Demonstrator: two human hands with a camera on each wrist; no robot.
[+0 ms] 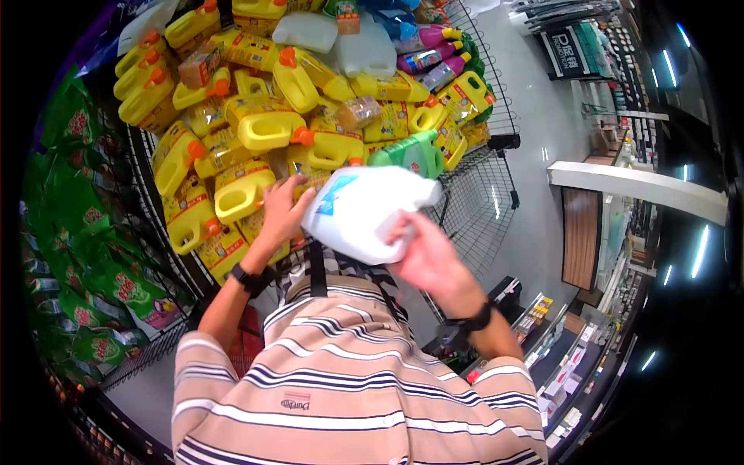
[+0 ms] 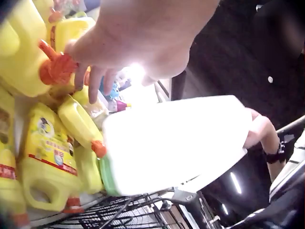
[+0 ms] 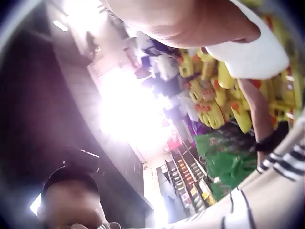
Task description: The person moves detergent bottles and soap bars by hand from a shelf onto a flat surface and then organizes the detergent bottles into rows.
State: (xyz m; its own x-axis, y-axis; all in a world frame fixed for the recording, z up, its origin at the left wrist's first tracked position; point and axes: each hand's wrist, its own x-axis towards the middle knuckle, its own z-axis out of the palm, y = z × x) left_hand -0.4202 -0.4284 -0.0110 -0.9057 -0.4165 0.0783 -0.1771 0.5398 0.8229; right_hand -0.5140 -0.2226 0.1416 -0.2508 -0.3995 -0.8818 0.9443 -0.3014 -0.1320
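A large white jug with a blue label point(image 1: 360, 209) hangs tilted over the near edge of a heaped cart. The right hand point(image 1: 425, 252) grips its handle, fingers curled round it. Beside the jug's other end is the left hand point(image 1: 285, 208), its fingers spread over the yellow bottles point(image 1: 271, 130). In the left wrist view the left hand point(image 2: 138, 43) hangs above the white jug point(image 2: 176, 143) with fingers extended, holding nothing. The right wrist view shows the right hand point(image 3: 190, 24) close up, partly covering the jug point(image 3: 257, 52).
A green bottle point(image 1: 411, 155) lies behind the jug, with purple-capped bottles point(image 1: 434, 58) farther back. Green bags point(image 1: 93, 263) hang at the left. A wire cart section point(image 1: 477, 209) is at the right, and shelves point(image 1: 570, 364) stand at the lower right.
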